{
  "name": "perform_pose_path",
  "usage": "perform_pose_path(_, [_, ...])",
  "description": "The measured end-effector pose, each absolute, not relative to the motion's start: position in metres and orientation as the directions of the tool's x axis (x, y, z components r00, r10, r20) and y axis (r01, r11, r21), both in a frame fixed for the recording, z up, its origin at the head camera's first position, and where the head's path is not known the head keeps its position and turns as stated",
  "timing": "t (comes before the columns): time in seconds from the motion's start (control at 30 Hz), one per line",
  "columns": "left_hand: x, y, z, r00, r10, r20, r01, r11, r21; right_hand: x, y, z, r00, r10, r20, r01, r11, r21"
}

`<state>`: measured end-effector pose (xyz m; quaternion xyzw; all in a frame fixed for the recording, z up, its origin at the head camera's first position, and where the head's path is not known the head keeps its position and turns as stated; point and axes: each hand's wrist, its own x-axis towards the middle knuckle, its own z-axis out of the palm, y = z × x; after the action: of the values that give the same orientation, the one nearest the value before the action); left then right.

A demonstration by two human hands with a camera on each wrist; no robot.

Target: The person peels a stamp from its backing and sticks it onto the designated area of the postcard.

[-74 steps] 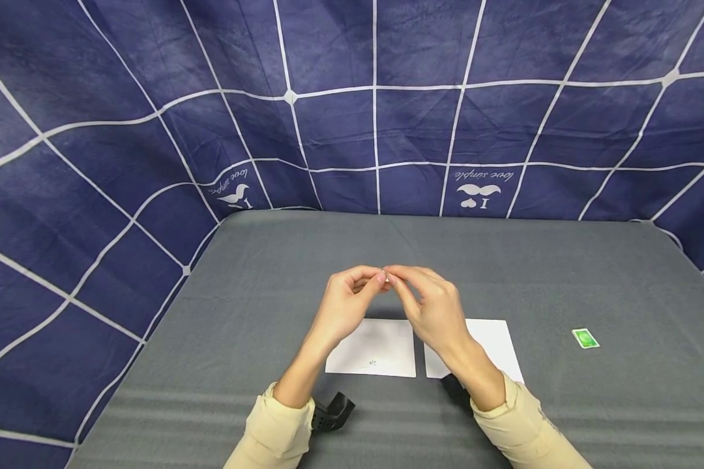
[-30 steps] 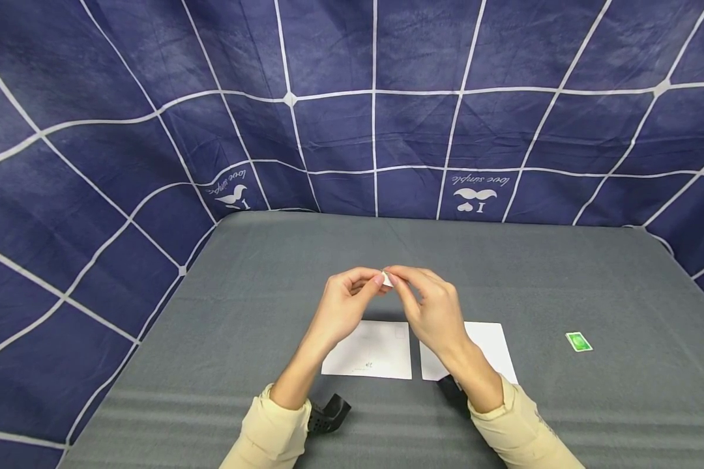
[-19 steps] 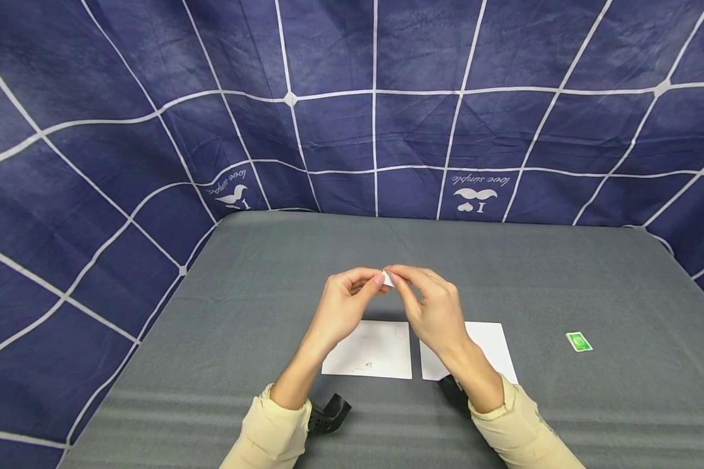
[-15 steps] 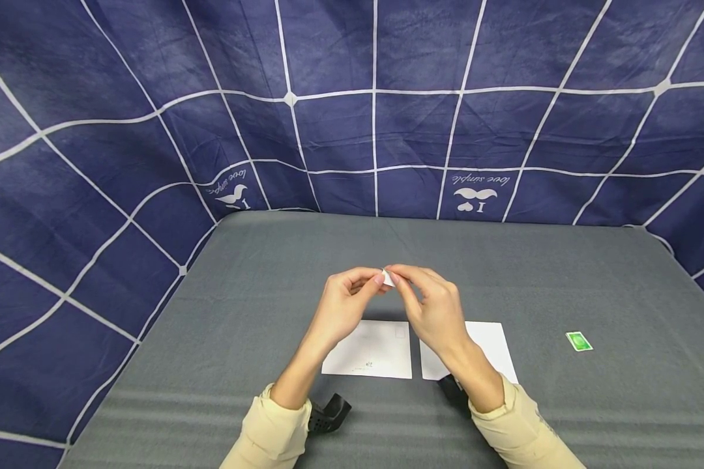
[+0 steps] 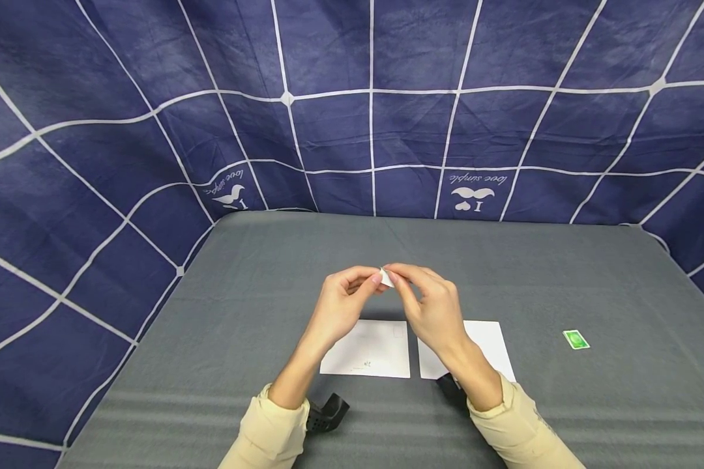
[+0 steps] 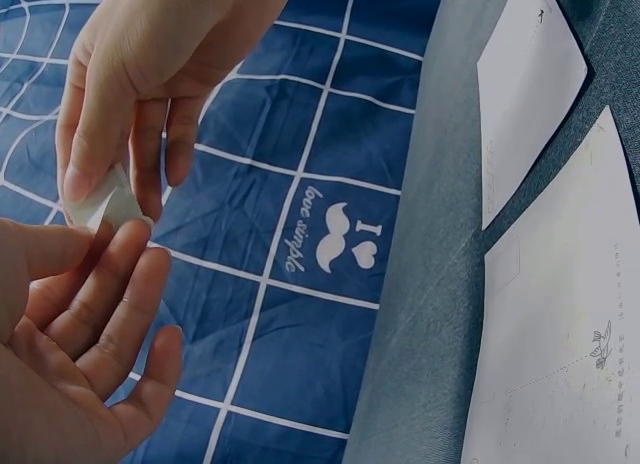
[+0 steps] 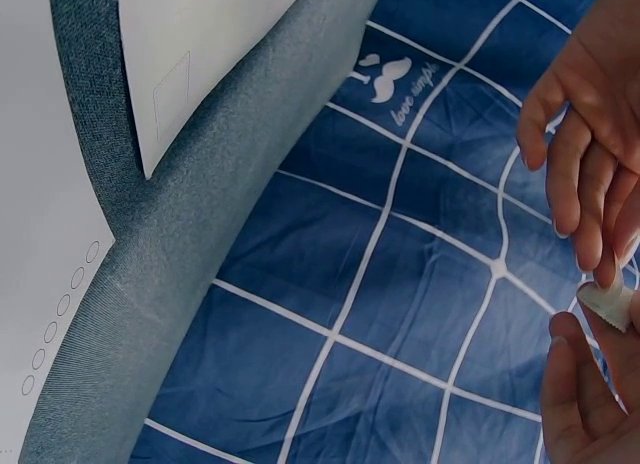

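A small white stamp [image 5: 387, 279] with a toothed edge is held up between both hands, above the table. My left hand [image 5: 338, 303] pinches one side of it between thumb and fingers. From the other side, the thumb and index finger of my right hand [image 5: 437, 309] pinch it. The left wrist view shows the stamp [image 6: 108, 202] bent, with a raised flap. Its scalloped edge shows in the right wrist view, where fingers partly cover the stamp [image 7: 608, 304].
Below the hands lie two white postcards side by side, a left postcard [image 5: 366, 348] and a right postcard [image 5: 493, 345], the latter partly behind my right forearm. Farther right sits a green, white-bordered stamp-like piece [image 5: 576, 339]. A blue gridded curtain [image 5: 410, 130] rises behind the grey table [image 5: 258, 280].
More of the white stamp shows between the fingertips than 2.5 seconds ago, and it looks more bent open. The hands have hardly moved; the head view has shifted slightly.
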<state>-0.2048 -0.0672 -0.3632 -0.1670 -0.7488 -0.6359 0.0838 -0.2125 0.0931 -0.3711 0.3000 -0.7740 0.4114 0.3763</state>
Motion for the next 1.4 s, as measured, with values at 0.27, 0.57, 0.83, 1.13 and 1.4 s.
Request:
perform_pose_path(0.27, [-0.2059, -0.0678, -0.3644, -0.924, 0.152, 0.352, 0.373, 0.137, 0.918, -0.2125, 0.0933, -0.3705, -0.54, -0.157, 0.827, -0.773, 0.481, -0.414])
perform_pose_path(0.57, [-0.2056, -0.0674, -0.3643, -0.919, 0.153, 0.364, 0.384, 0.133, 0.914, -0.213, 0.0937, -0.3714, -0.541, -0.147, 0.828, -0.772, 0.479, -0.418])
perform_pose_path(0.83, [-0.206, -0.0675, -0.3644, -0.92, 0.151, 0.362, 0.381, 0.129, 0.916, -0.2135, 0.0932, -0.3717, -0.536, -0.14, 0.833, -0.775, 0.473, -0.419])
perform_pose_path(1.13, [-0.2048, -0.0674, -0.3651, -0.925, 0.154, 0.349, 0.368, 0.128, 0.921, -0.2135, 0.0933, -0.3732, -0.543, -0.123, 0.83, -0.775, 0.453, -0.44])
perform_pose_path(1.4, [-0.2053, -0.0672, -0.3652, -0.922, 0.15, 0.357, 0.376, 0.122, 0.919, -0.2129, 0.0942, -0.3722, -0.552, -0.124, 0.825, -0.77, 0.456, -0.446])
